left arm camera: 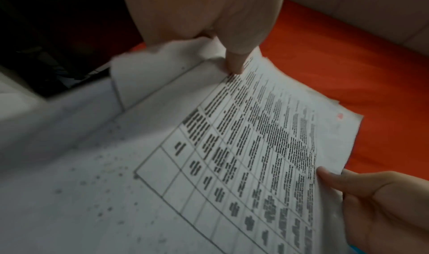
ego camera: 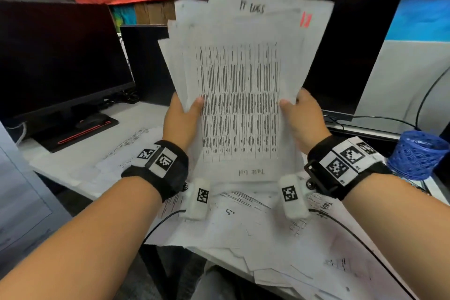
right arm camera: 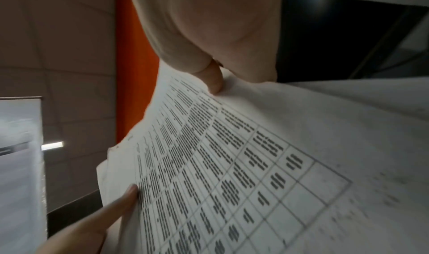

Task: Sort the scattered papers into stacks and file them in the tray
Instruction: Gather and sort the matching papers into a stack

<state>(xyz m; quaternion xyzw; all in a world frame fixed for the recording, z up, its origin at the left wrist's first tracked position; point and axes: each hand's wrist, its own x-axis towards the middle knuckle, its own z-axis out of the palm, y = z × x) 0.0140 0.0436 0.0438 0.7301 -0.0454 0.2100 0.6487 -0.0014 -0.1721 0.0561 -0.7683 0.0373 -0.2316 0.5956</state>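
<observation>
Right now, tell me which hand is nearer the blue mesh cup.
Right. The right hand grips the paper stack's right edge, on the blue mesh cup's side; the left hand grips the far left edge.

The left hand (ego camera: 181,117) and right hand (ego camera: 304,117) hold a fanned stack of white printed papers (ego camera: 241,85) upright above the white surface (ego camera: 80,153), thumbs on the front sheet (a table, printed upside down). Loose white sheets (ego camera: 243,226) litter the surface's near edge; a blue mesh cup (ego camera: 417,154) stands toward the right edge.
</observation>
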